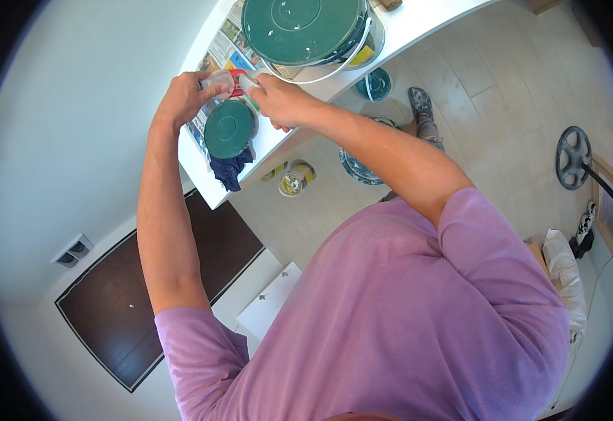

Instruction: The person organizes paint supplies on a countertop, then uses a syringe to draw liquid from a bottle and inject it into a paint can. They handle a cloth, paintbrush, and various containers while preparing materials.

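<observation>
- My left hand [184,98] grips a clear cup [221,81]; my right hand [282,102] pinches something small at its rim; what, I cannot tell
- Both work above the small tin [228,129] on the bench [419,17]; best keep the cup level, over the newspaper [226,45]

The big green bucket [306,31] blocks the back of the white ledge [419,17]. The small green tin [229,130] and blue cloth [231,168] fill the front.
</observation>
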A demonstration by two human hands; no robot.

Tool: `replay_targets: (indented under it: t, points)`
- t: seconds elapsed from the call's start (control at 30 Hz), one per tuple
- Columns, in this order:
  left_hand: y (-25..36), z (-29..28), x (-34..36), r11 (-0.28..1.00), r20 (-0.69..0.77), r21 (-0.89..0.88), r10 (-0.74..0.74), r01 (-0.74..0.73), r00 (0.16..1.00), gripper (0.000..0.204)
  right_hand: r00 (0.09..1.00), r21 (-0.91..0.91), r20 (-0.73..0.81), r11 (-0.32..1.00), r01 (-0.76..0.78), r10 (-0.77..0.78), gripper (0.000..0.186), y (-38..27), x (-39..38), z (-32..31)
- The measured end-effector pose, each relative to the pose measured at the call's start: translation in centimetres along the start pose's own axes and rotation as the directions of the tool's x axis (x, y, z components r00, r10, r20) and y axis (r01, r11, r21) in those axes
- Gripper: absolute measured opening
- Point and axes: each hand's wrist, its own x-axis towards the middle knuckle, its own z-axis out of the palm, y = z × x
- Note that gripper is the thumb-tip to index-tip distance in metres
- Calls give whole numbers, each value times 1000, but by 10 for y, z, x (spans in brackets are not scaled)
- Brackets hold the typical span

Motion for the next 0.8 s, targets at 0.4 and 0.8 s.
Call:
replay_targets:
  t: [0.4,0.8]
  points:
    - [-4,6,-1,1000,-83,-15,10,-12,996,62,999,22,34,999,-39,38,50,-5,5,-3]
    - [3,0,-2,1000,-18,16,-18,18,1000,75,999,22,29,999,-34,33,49,2,3,-3]
